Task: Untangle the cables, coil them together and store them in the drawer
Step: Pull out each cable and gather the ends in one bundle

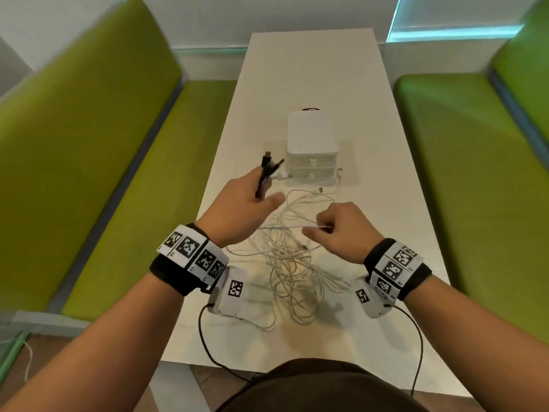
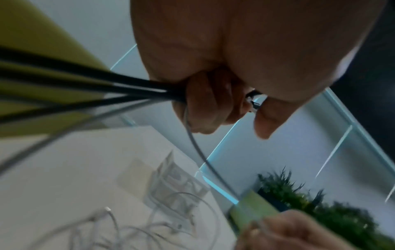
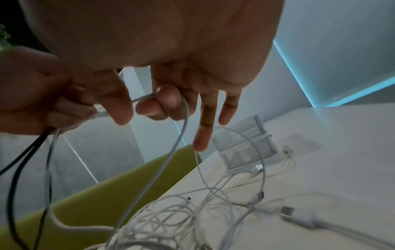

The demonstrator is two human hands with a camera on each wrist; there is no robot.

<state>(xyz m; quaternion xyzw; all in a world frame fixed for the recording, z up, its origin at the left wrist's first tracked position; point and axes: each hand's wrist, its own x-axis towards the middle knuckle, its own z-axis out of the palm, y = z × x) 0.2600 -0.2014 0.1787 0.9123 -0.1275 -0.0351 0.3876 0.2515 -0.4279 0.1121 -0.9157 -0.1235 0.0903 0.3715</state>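
A tangle of white cables (image 1: 285,263) lies on the white table (image 1: 312,69) in front of me. My left hand (image 1: 261,191) is raised over the table's left side and grips a bundle of black cables (image 1: 269,165), whose plugs stick up past the fingers. In the left wrist view the black cables (image 2: 128,91) run out of the curled fingers (image 2: 203,108), with one pale cable among them. My right hand (image 1: 319,228) pinches one white cable (image 3: 183,128) between thumb and forefinger above the tangle (image 3: 171,219). A small white drawer unit (image 1: 312,144) stands beyond, both drawers closed.
Green benches (image 1: 89,144) flank the table on both sides. A loose USB plug (image 3: 287,211) and other cable ends lie near the drawer unit (image 3: 245,147). Black wrist-camera leads (image 1: 208,346) hang over the table's near edge.
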